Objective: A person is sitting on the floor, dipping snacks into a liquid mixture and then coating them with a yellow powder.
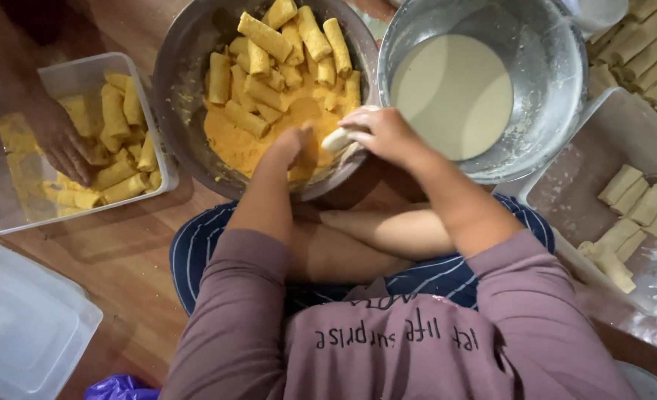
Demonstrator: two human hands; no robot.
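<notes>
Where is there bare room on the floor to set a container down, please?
The wooden floor lies bare between the crumb tub, the lidded box and the person's knee. Around the crumb bowl, batter bowl and roll tub, everything touches.

Wooden floor (132, 255) carries everything. On it, top centre: metal crumb bowl (177, 81), touching the metal batter bowl (558, 89) to its right. Far left: clear tub (167, 159) with coated rolls inside. Bottom left: clear lid (25, 326), with a bit of purple bag (121, 387) just beside it at the bottom edge. Right: clear tub (565, 178) of plain rolls, near the batter bowl. The person sits cross-legged on the floor, between the tubs.
</notes>
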